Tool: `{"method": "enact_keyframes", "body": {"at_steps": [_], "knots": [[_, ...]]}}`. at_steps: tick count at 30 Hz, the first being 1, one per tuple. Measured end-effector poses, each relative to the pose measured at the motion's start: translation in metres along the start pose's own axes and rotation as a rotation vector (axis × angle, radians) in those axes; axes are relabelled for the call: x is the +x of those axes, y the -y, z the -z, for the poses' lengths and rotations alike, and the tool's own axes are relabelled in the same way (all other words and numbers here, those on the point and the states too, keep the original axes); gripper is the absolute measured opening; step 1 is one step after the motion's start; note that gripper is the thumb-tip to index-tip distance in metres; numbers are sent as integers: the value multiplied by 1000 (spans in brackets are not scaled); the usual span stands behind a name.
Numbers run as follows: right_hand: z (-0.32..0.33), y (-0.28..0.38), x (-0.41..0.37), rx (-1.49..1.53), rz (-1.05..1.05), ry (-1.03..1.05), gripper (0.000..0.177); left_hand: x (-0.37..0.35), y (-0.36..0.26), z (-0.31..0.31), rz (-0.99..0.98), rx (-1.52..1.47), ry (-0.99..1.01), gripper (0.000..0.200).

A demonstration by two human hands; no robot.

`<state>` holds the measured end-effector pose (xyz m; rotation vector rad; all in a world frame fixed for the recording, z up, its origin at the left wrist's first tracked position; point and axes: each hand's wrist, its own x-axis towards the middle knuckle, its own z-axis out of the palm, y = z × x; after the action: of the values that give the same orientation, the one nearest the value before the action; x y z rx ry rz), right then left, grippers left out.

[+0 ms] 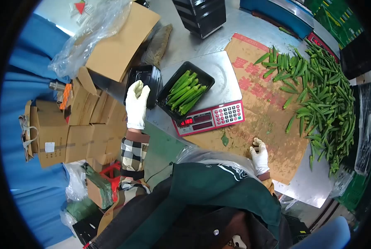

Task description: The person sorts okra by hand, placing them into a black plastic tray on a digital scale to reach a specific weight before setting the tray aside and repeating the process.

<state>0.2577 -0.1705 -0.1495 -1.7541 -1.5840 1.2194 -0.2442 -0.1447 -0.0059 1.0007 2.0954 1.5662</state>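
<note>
A black tray (pixel 164 101) with several green okra pods (pixel 186 92) rests tilted on the left part of a scale (pixel 225 79), whose red display reads about 0.180. My left hand (pixel 137 101), in a white glove, is over the near-left edge of some black empty trays (pixel 154 85), its fingers curled; whether they grip anything is hidden. In a white glove too, my right hand (pixel 259 157) lies low over the cardboard sheet (pixel 252 120), fingers bent, and what is between them cannot be made out. A large okra pile (pixel 328 103) spreads over the sheet's right side.
Stacked black trays (pixel 200 16) stand at the back. An open cardboard box (pixel 121 41) with plastic film is at the back left, above more boxes (pixel 86 137). A blue scale (pixel 283 16) sits at the back right. A wrapped black item (pixel 366 128) borders the right edge.
</note>
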Motion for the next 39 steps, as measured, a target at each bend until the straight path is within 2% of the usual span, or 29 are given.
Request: {"method": "enact_keyframes", "body": {"at_steps": [3, 7, 8, 11, 13, 15, 17, 22, 27, 30, 35, 37, 39], "knots": [[0, -31, 13, 258, -4, 22, 33, -13, 11, 6, 45, 58, -8, 42], [2, -37, 25, 205, -61, 73, 26, -28, 14, -5, 243, 72, 58, 42], [2, -39, 27, 229, -70, 78, 25, -30, 23, -10, 193, 131, 34, 47], [3, -43, 27, 295, -104, 74, 22, -39, 27, -20, 204, 242, 0, 53], [2, -43, 28, 334, -130, 66, 19, -42, 34, -23, 292, 247, 74, 55], [1, -41, 28, 377, -146, 59, 19, -46, 31, -30, 411, 117, 185, 50], [2, -36, 27, 397, -156, 50, 18, -53, 12, -40, 505, -99, 215, 33], [-2, -34, 26, 372, -116, -11, 13, -41, -13, -71, 624, -253, 409, 27], [-6, -35, 28, 302, -147, -42, 8, -8, -55, -145, 600, -367, 609, 31], [-6, -31, 28, 329, -195, -34, 7, 20, -65, -209, 685, -525, 740, 31], [-3, -25, 29, 309, -262, -35, 8, 78, -45, -344, 866, -670, 665, 33], [0, -18, 31, 314, -327, -19, 8, 98, -41, -386, 785, -639, 637, 43], [1, -16, 30, 390, -364, -7, 8, 104, -53, -405, 800, -610, 609, 51]]}}
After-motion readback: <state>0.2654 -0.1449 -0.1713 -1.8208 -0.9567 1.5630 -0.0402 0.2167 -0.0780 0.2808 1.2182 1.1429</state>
